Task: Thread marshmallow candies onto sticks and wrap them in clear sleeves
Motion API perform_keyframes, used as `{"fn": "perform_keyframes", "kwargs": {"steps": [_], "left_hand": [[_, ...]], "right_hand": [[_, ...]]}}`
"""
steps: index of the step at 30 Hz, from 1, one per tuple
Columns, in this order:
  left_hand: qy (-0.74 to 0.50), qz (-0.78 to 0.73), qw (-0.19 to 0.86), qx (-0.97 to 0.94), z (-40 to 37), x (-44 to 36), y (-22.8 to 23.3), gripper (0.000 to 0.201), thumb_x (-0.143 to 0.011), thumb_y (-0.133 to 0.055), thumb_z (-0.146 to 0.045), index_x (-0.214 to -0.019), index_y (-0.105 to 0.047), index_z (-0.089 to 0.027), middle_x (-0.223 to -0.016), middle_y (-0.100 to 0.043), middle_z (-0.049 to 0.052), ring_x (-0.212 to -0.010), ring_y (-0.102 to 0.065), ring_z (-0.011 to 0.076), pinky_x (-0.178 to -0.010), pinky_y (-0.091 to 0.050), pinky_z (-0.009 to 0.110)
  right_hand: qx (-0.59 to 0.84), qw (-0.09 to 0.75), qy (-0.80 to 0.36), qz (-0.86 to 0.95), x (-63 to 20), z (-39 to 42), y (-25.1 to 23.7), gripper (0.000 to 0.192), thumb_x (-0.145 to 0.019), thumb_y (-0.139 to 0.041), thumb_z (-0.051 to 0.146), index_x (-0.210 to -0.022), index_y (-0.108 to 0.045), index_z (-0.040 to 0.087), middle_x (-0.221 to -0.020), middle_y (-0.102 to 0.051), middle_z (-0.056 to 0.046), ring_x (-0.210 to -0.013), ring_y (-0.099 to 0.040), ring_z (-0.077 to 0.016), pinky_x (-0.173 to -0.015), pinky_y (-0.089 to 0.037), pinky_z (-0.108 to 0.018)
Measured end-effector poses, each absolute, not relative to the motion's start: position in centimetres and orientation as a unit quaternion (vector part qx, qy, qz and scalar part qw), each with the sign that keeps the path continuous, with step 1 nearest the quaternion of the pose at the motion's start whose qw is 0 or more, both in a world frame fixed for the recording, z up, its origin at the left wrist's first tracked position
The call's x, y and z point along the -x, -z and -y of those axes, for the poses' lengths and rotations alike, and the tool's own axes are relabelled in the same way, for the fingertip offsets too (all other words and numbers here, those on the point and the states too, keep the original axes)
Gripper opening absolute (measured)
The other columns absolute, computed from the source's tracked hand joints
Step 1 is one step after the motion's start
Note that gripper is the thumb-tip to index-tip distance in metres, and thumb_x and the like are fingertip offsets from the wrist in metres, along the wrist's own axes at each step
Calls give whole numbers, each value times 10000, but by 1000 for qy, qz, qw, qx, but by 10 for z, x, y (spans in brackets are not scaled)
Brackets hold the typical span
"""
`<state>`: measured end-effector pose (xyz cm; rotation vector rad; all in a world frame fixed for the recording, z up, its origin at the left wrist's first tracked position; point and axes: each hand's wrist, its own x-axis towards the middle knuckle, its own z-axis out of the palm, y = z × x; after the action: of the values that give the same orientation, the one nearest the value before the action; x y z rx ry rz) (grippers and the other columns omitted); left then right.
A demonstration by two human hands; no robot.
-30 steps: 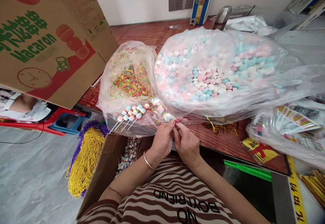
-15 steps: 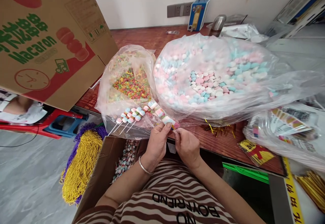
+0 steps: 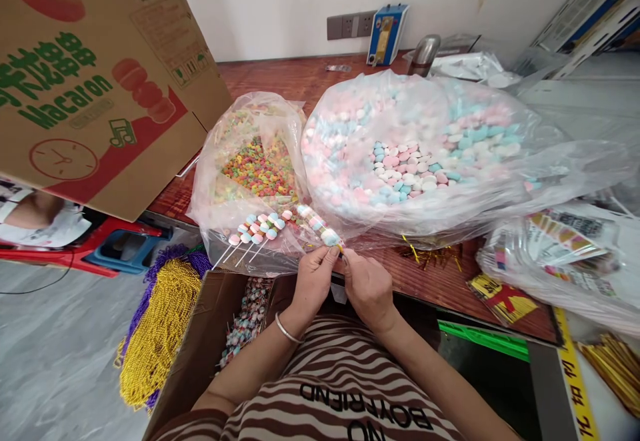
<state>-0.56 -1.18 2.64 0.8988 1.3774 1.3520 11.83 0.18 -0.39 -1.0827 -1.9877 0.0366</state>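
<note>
Where hands (image 3: 313, 278) (image 3: 367, 288) meet, candy skewer (image 3: 317, 224) pinched, seemingly by both.

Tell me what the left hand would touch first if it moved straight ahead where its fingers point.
The left hand points up and away, along the candy stick it holds. Probably it would first meet the big bag of pastel candies, though depth is unclear.
</note>
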Motion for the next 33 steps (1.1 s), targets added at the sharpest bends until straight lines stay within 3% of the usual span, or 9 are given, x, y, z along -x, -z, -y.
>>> {"fn": "perform_keyframes", "kwargs": {"steps": [3,7,10,13,17,21,28,31,33], "left_hand": [[-562,-540,509,-365,13,8,-27,399,-835,-729,-510,-631,-703,-168,-656,-659,14,-688,-568,160,-716,-469,283],[-560,-419,661,-274,9,14,-25,342,-670,-869,-490,-677,-727,-180,-911,-763,96,-948,-689,257,-859,-539,363],[-522,-353,742,-228,4,18,-19,392,-528,-954,-426,-750,-761,-167,-1035,-769,147,-1075,-692,314,-902,-550,396],[-545,-364,727,-205,1,16,-16,375,-514,-959,-392,-722,-753,-158,-909,-774,116,-918,-729,265,-812,-574,352],[-557,-443,671,-206,-2,5,-16,340,-607,-906,-422,-770,-776,-153,-618,-689,20,-511,-605,128,-553,-522,266],[-596,-495,587,-235,-2,-2,-17,295,-632,-901,-377,-795,-798,-154,-762,-762,48,-742,-688,155,-772,-549,280],[-477,-387,751,-244,2,8,-16,375,-564,-932,-471,-775,-788,-197,-1044,-783,131,-1064,-702,301,-935,-551,438],[-481,-397,738,-258,-2,9,-11,355,-516,-953,-451,-683,-753,-210,-932,-785,95,-973,-720,296,-868,-578,439],[-511,-430,687,-287,-6,12,-8,324,-564,-933,-447,-656,-738,-205,-877,-778,71,-926,-721,268,-865,-575,416]], "right_hand": [[440,476,-284,706,-116,4,-5,246,-1034,-464,350,-996,-648,191,-694,-667,-38,-558,-595,-159,-554,-473,-287],[312,449,-731,409,-109,12,-17,298,-963,-583,501,-848,-537,231,-464,-323,142,-310,-254,-61,-394,-391,-223],[215,401,-853,257,-106,14,-16,311,-880,-708,469,-830,-522,224,-445,-236,184,-280,-100,-23,-344,-348,-193],[203,389,-866,241,-105,11,-9,320,-870,-710,471,-825,-511,225,-451,-229,185,-286,-93,-25,-346,-357,-196],[338,442,-729,398,-105,6,-2,329,-922,-615,538,-897,-544,218,-591,-466,102,-408,-386,-70,-475,-441,-236],[432,496,-589,469,-104,6,-2,378,-903,-624,568,-805,-565,208,-633,-490,62,-535,-440,-95,-517,-405,-233],[155,383,-877,246,-108,9,1,371,-898,-644,518,-759,-440,240,-439,-178,178,-316,-101,-46,-378,-345,-213],[209,381,-830,350,-121,9,-1,379,-941,-560,565,-780,-484,230,-461,-284,147,-323,-231,-64,-427,-416,-241],[358,434,-673,481,-140,11,-5,359,-969,-525,534,-818,-563,211,-578,-485,68,-457,-458,-103,-549,-484,-273]]}}
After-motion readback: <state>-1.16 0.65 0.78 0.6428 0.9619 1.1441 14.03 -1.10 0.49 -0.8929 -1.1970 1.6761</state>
